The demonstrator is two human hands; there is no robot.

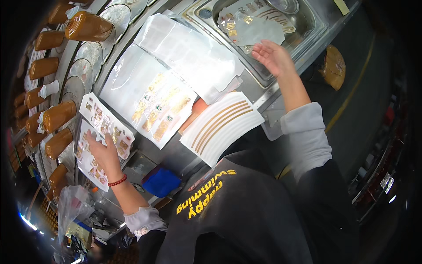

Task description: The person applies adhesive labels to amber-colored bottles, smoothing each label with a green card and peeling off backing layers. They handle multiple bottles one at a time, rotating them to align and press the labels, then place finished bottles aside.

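Note:
Over at the left, my left hand, with a red bead bracelet at the wrist, lies over decal sheets printed with small gold and coloured patterns. Its thumb stands apart from the fingers; whether it presses on the paper I cannot tell. At the upper right, my right hand has its fingers stretched out, with nothing visible in them. It is over the near rim of a metal sink. Inside the sink lie patterned decal sheets and a plain grey sheet close to its fingertips.
White sheets and a gold-patterned decal sheet cover the middle of the bench. A sheet with brown stripes lies nearest me. Brown bottle-shaped pieces and round metal discs line the left. A blue object sits below.

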